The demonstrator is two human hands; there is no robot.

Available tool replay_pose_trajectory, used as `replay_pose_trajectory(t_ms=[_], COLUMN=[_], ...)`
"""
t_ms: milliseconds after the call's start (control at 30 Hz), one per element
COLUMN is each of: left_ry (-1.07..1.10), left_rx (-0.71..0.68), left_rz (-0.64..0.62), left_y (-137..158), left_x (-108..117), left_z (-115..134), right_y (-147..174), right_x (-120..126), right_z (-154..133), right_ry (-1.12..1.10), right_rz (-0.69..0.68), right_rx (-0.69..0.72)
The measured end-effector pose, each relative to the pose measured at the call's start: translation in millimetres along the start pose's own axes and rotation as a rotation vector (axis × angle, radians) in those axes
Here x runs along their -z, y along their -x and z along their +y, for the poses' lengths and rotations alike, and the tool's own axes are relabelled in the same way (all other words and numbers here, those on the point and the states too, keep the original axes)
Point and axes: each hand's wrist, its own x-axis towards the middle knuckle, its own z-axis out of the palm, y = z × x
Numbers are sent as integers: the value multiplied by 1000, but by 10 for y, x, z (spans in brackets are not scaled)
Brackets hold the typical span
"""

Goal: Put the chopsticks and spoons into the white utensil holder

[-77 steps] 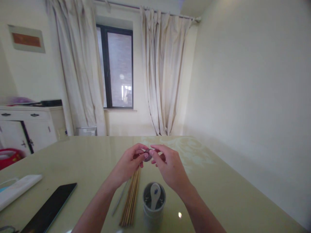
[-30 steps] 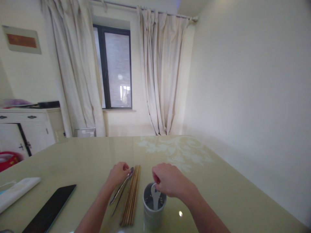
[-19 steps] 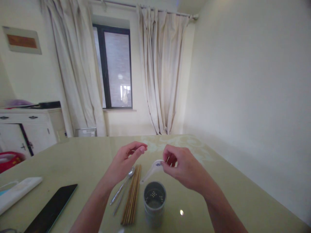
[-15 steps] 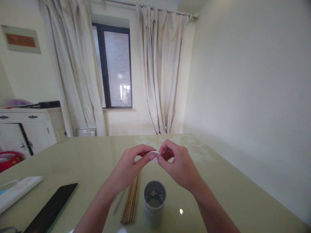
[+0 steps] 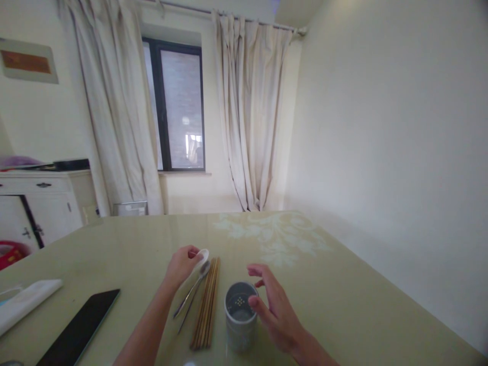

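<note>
My left hand (image 5: pixel 184 266) pinches a small white oval piece (image 5: pixel 204 255) that looks like the bowl of a spoon; any handle is hidden by the fingers. Just below it lies a metal spoon (image 5: pixel 193 285) with a thin dark stick (image 5: pixel 188 311) beside it. A bundle of several wooden chopsticks (image 5: pixel 207 307) lies to their right. Upright by the chopsticks stands a grey utensil holder (image 5: pixel 241 325) with small holes inside, nothing seen in it. My right hand (image 5: pixel 276 310) is open at the holder's right side, thumb close to its rim; contact is unclear.
On the left of the glossy table (image 5: pixel 362 305) lie a dark flat phone-like slab (image 5: pixel 82 325) and a white power strip-like object (image 5: pixel 28 303). A white cabinet (image 5: pixel 53 208) and a red basket (image 5: pixel 13 254) are beyond the table's left edge. A wall borders the right.
My hands have parted. The left moved left and down with the white piece, to above the spoon; the right let go of it and came down, open, beside the holder.
</note>
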Motion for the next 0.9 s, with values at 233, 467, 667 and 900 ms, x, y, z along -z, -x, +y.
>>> replay_pose_trajectory(t_ms=[233,467,667,900], left_ry=[-31,-48,-99,-129], left_rx=[65,43,45,-4], left_rz=[-70,-93,-107,-128], left_y=[3,-31,-28,-23], left_x=[-118,-213,-239,-234], left_z=[-224,-301,-281,-232], right_y=[140,158,170,170], right_x=[-156,-175,-188,-197], right_z=[179,243,239,272], right_ry=[-178,-204,-235,-238], right_rz=[-41,-64,-66,-68], right_rx=[-117,-135,-149,-154])
